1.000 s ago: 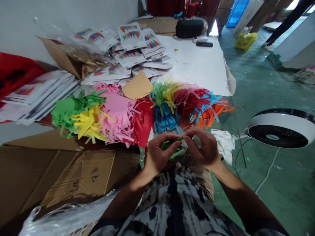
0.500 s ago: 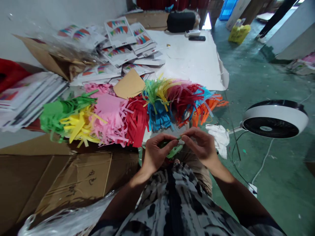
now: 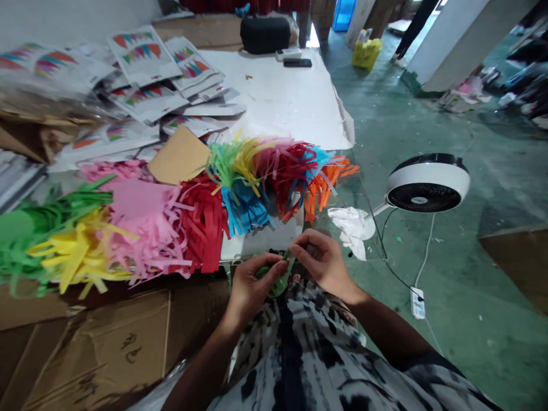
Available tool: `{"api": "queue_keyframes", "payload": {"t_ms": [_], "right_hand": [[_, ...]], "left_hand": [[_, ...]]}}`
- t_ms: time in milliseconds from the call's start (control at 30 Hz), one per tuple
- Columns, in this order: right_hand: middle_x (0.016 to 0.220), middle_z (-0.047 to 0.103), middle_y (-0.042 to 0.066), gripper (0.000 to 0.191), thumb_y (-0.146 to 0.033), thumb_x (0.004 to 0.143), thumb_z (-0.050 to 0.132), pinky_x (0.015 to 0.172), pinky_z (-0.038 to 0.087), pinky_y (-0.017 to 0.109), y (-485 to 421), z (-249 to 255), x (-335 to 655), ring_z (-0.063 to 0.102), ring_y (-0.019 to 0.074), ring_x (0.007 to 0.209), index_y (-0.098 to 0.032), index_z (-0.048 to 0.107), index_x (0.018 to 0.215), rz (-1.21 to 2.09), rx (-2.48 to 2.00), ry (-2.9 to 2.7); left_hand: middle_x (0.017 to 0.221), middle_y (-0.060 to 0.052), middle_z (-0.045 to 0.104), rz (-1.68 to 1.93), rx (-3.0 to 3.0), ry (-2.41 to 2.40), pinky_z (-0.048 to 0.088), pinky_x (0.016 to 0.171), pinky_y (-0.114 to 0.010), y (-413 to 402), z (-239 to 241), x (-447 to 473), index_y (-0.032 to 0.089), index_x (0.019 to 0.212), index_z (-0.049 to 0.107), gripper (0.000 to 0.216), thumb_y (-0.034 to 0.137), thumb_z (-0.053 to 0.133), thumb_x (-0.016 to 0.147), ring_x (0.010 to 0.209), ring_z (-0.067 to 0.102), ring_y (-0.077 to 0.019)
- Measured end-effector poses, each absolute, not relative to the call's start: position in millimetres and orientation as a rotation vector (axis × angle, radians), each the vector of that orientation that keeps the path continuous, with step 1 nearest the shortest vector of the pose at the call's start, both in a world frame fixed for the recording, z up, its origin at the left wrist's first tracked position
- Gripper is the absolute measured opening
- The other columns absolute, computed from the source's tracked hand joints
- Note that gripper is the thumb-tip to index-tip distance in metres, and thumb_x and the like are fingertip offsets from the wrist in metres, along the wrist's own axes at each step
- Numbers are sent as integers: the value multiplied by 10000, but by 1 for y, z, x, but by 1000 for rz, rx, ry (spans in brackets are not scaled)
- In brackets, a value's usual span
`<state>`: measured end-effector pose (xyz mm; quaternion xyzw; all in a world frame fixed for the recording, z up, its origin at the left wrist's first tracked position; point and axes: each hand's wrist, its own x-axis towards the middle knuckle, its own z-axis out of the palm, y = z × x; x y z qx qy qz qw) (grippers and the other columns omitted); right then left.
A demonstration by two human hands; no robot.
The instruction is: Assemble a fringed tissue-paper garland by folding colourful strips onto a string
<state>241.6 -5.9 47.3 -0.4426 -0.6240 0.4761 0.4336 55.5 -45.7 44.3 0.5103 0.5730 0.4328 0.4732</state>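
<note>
My left hand (image 3: pixel 250 285) is closed in a pinch on a green paper tassel (image 3: pixel 279 284), whose strips hang below the fingers. The thumb and forefinger of my right hand (image 3: pixel 323 265) pinch the upper end of the same tassel. Both hands are close together in front of my body, just off the table's near edge. Beyond them, fringed paper lies in a row: green (image 3: pixel 25 228), yellow (image 3: pixel 81 245), pink (image 3: pixel 143 208), red (image 3: pixel 203 222), blue (image 3: pixel 246 211) and orange (image 3: pixel 323 182). A mixed-colour bunch lies over part of it.
Printed packets (image 3: pixel 143 57) are heaped at the back left, near a tan card piece (image 3: pixel 180 155). A black case (image 3: pixel 265 34) sits on the white tabletop (image 3: pixel 282 103). A fan (image 3: pixel 428 184) stands right, its cable trailing to a power strip (image 3: pixel 417 302). Cardboard (image 3: pixel 107 342) lies lower left.
My view has turned to the right, so the table's things sit further left. Both hands still pinch the green tassel, with their fingers slightly shifted along it.
</note>
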Motion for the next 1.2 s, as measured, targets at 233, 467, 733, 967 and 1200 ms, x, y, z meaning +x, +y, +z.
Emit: {"api": "queue_keyframes", "payload": {"t_ms": [233, 467, 733, 967, 1200], "right_hand": [[778, 658, -7, 219, -395, 984, 684, 687, 497, 262, -9, 46, 244, 606, 145, 732, -226, 705, 847, 1114, -1136, -1586], [829, 703, 11, 205, -440, 969, 707, 650, 522, 258, -9, 45, 243, 654, 163, 748, -245, 747, 925, 1314, -1091, -1590], [827, 726, 17, 157, -387, 968, 726, 712, 531, 290, -5, 46, 240, 667, 181, 774, -265, 776, 883, 1226, -1046, -1621], [962, 745, 32, 203, -411, 1011, 659, 717, 545, 269, -3, 44, 231, 678, 166, 795, -285, 797, 1089, 1301, -1035, -1609], [956, 776, 48, 265, -445, 1008, 633, 808, 553, 281, 7, 6, 230, 713, 193, 870, -244, 798, 1054, 1234, -1192, -1701]], "left_hand": [[761, -36, 764, 993, 1208, 1355, 513, 691, -232, -49, 40, 58, 170, 835, 809, 298, 459, 762, 891, 717, 672, -165], [722, -30, 728, 1032, 1160, 1342, 497, 674, -241, -50, 33, 56, 173, 788, 785, 331, 489, 766, 885, 677, 632, -160], [869, -41, 747, 836, 1338, 1211, 508, 766, -254, -57, 40, 36, 190, 937, 763, 389, 501, 554, 1041, 821, 678, -182], [1188, -56, 732, 1444, 2079, 1710, 471, 1088, -424, -16, 125, -62, 298, 1088, 799, 166, 316, 675, 981, 1191, 640, -269], [990, -39, 590, 1907, 2698, 1792, 437, 1019, -476, 66, 156, -106, 365, 1074, 833, 173, 310, 771, 921, 1034, 601, -246]]}}
